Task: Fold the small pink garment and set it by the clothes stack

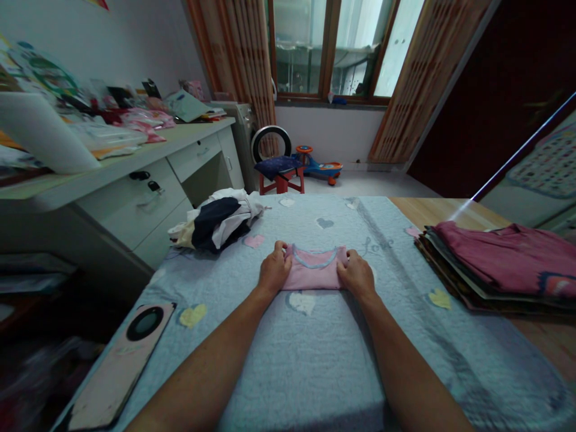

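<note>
The fingers (279,249) of the left hand (273,271) curl over one side of the small pink shirt (314,270), pinching its edge. The right hand (356,274) grips the other side the same way. The shirt lies in the middle of the blue blanket (315,360), right in front of the person. It already looks folded into a small, neat shape, so the folding seems almost done. A pile of unfolded clothes (218,222) waits at the left edge, so more may be left. A stack of folded clothes (499,264) sits on the right. A phone (121,360) lies near the left corner. A messy desk (135,162) stands at the left, and a window (333,48) with curtains is at the back.
</note>
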`<state>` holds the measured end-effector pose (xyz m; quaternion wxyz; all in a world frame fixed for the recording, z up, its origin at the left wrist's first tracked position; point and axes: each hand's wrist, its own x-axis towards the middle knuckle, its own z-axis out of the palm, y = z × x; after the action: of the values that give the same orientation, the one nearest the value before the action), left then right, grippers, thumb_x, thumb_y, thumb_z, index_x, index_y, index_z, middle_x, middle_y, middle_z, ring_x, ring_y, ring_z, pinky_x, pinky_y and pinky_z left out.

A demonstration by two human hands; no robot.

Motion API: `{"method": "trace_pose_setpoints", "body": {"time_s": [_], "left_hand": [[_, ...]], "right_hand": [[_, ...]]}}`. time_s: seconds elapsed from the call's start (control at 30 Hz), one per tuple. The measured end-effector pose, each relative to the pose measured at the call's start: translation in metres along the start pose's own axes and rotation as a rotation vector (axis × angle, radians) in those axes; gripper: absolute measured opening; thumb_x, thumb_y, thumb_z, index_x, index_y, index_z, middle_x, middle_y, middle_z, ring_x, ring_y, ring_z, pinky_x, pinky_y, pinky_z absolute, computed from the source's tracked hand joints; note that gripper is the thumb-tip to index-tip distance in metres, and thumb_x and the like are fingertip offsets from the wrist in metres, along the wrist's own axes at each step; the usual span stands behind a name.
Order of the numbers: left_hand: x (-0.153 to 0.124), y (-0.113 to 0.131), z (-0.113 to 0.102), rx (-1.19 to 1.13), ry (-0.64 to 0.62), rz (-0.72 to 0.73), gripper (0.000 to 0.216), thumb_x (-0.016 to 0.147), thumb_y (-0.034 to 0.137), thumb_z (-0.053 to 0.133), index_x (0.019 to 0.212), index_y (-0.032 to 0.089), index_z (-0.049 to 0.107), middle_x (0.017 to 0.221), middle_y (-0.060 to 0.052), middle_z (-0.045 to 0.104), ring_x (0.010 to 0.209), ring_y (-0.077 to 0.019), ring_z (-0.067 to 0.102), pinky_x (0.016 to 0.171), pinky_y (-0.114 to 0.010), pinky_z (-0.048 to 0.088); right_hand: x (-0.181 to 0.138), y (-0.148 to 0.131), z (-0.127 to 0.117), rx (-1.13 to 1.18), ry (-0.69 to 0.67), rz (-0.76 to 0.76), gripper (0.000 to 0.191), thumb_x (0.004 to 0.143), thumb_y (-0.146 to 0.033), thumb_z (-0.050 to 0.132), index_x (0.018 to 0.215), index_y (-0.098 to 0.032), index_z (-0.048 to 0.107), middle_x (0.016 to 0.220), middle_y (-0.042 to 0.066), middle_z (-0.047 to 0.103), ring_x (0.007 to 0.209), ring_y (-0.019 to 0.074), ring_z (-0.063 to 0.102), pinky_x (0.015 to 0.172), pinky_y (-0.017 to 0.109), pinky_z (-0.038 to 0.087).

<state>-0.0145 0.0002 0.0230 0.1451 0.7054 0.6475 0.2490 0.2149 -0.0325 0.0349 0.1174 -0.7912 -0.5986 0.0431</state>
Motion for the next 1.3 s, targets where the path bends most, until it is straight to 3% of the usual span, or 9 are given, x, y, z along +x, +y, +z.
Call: {"method": "trace_pose_setpoints", "body": {"time_s": [0.2,0.33,0.43,0.57,0.8,1.03,1.3], "left_hand": [[0.001,0.0,-0.003,-0.222,-0.006,-0.012,0.032,0.099,0.033,0.045,0.129,0.023,0.039,0.095,-0.004,0.07,0.077,-0.0197,0.069,0.068,-0.027,0.046],[0.006,-0.01,-0.01,-0.348,-0.184,0.056,0.044,0.085,0.021,0.053,0.127,0.026,0.045,0.093,0.002,0.067,0.062,-0.0126,0.06,0.06,-0.023,0.042],[0.011,-0.021,-0.018,-0.482,-0.34,0.127,0.04,0.075,0.018,0.053,0.114,0.023,0.057,0.08,0.005,0.061,0.056,-0.0105,0.052,0.053,-0.021,0.037],[0.015,-0.028,-0.026,-0.555,-0.443,0.192,0.027,0.07,0.021,0.055,0.093,0.02,0.069,0.072,0.002,0.061,0.065,-0.0132,0.055,0.057,-0.021,0.041],[0.014,-0.026,-0.025,-0.572,-0.48,0.237,0.029,0.068,0.02,0.054,0.088,0.016,0.075,0.087,-0.003,0.072,0.077,-0.0167,0.062,0.07,-0.026,0.047],[0.012,-0.027,-0.017,-0.523,-0.411,0.235,0.031,0.071,0.02,0.054,0.092,0.016,0.076,0.089,-0.004,0.073,0.078,-0.017,0.063,0.07,-0.026,0.047],[0.01,-0.031,-0.005,-0.41,-0.186,0.264,0.023,0.08,0.025,0.054,0.087,0.019,0.075,0.091,-0.003,0.073,0.085,-0.0188,0.065,0.078,-0.029,0.049]], "right_hand": [[0.0,0.001,-0.005,-0.063,-0.102,0.07,0.034,0.094,-0.042,0.05,0.108,-0.015,0.067,0.103,0.017,0.075,0.093,0.0264,0.071,0.071,0.031,0.042],[0.001,0.001,-0.004,-0.054,-0.096,0.04,0.031,0.095,-0.041,0.051,0.102,-0.016,0.069,0.101,0.015,0.075,0.09,0.0248,0.07,0.068,0.03,0.038],[0.001,0.001,0.0,0.011,-0.04,-0.025,0.02,0.093,-0.035,0.056,0.095,-0.019,0.068,0.095,0.011,0.075,0.085,0.0212,0.068,0.066,0.028,0.035],[0.001,0.002,0.004,0.126,0.044,-0.078,0.009,0.09,-0.028,0.06,0.087,-0.02,0.063,0.087,0.005,0.072,0.078,0.017,0.063,0.064,0.026,0.031],[0.003,0.005,0.009,0.189,0.062,-0.058,0.005,0.092,-0.024,0.058,0.094,-0.021,0.06,0.078,0.003,0.067,0.071,0.0161,0.059,0.061,0.026,0.027],[0.004,0.006,0.009,0.239,0.035,-0.073,0.016,0.092,-0.024,0.056,0.107,-0.021,0.063,0.092,0.006,0.073,0.082,0.019,0.065,0.065,0.025,0.033],[0.004,0.006,0.009,0.265,0.053,-0.101,0.021,0.087,-0.021,0.053,0.104,-0.02,0.066,0.093,0.007,0.074,0.082,0.0191,0.066,0.069,0.025,0.036]]}}
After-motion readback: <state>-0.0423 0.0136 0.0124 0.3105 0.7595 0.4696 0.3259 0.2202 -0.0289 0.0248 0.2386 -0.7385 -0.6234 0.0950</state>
